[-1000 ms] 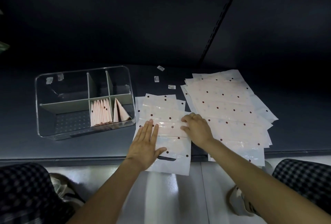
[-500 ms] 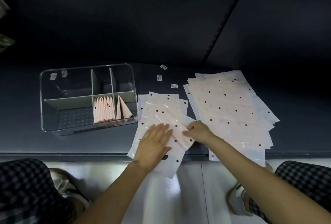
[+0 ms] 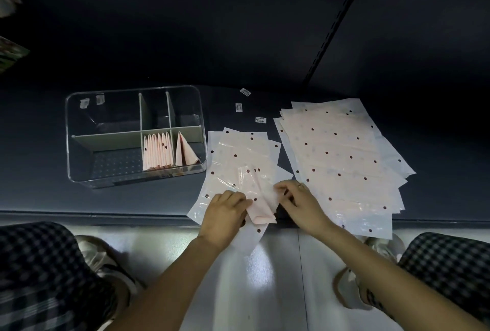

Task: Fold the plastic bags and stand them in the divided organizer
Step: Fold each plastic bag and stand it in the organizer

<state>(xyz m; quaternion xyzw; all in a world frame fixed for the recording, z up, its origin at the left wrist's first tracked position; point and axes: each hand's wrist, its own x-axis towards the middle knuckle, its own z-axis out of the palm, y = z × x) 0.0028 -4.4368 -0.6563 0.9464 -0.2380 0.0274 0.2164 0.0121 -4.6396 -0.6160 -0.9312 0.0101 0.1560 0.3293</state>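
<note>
Both hands work one bag [image 3: 258,193] at the near edge of the dark shelf [image 3: 132,198]. Left hand [image 3: 225,215] has fingers curled, pinching the bag's folded lower left part. Right hand [image 3: 299,204] also curled, thumb and fingers pinching the bag's right edge; ring on one finger. The bag is pink with dark dots, partly folded into a narrow strip, its bottom end hanging just past the shelf edge. It lies on top of a small pile [image 3: 238,155] of flat bags, skewed, one corner over the edge.

Right of that, a bigger stack [image 3: 344,155] of flat dotted bags, fanned out, touching or nearly touching the small pile, near end also overhanging the shelf.

Left of the small pile, just beside it, a clear organizer [image 3: 79,145] with grey dividers. Near middle compartment holds a row of folded bags [image 3: 157,151] standing upright. Near right compartment holds one folded triangle [image 3: 185,153], leaning. Two small tags stuck on its far left wall.

Three small labels [image 3: 239,107] lie loose on the shelf behind the piles.

Below: pale floor [image 3: 265,277], checked trouser knees at both sides, a shoe [image 3: 106,259] by the left knee, another by the right.
</note>
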